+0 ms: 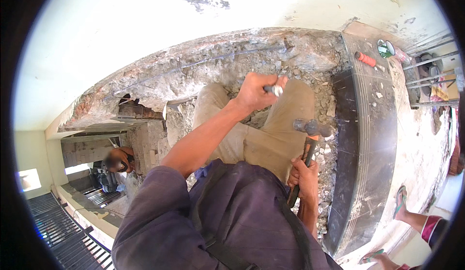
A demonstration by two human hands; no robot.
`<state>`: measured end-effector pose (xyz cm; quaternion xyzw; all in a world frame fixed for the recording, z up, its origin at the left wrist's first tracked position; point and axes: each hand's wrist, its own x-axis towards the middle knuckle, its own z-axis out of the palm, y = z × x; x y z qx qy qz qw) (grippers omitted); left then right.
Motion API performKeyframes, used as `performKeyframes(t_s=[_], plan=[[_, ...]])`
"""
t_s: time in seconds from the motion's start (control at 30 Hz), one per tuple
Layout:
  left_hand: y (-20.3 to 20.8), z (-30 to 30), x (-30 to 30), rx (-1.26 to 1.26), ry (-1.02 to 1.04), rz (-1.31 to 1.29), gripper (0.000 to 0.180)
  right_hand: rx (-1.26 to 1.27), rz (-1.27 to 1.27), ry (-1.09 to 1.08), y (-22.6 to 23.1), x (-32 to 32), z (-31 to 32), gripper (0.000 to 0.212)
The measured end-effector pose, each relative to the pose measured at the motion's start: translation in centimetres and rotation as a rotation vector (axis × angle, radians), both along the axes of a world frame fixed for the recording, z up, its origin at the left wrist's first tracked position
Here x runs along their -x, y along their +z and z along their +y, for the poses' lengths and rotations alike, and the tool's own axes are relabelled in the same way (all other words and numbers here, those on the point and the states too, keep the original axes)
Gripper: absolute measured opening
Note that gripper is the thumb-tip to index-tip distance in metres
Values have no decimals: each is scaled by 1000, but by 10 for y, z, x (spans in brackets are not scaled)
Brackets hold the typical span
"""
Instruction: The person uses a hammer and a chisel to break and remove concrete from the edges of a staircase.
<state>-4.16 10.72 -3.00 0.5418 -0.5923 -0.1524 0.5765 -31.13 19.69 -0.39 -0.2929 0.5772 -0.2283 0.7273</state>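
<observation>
My left hand (259,90) is closed around a short dark chisel (276,90) with a bright, flattened end; it is held above my bent knees, and the rest of the tool is hidden by the fist. Beside my right thigh, my right hand (303,177) grips the black and orange handle of a hammer (314,126). The hammer's grey metal head points away from me, apart from the chisel. Beyond my knees runs the chipped, rough base of the wall (208,63), with broken plaster and rubble (322,90) at its foot.
On my right is a dark tiled step (356,139), with a red-handled tool (365,58) and a cup (385,49) at its far end. Another person's sandalled foot (401,204) is at the right. A person (120,159) is lower down at the left, near a metal grille (63,226).
</observation>
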Motion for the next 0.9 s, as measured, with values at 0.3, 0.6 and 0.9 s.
performKeyframes(t_s=[0.3,0.6,0.9], plan=[[93,-73,-13,312,17,297,47,211,352,157,-19,-14,4,34],[45,-128,21,466,-70,-44,10,258,243,100,-14,-15,5,27],[42,-123,48,474,-40,-178,28,311,336,-13,34,-3,5,25]])
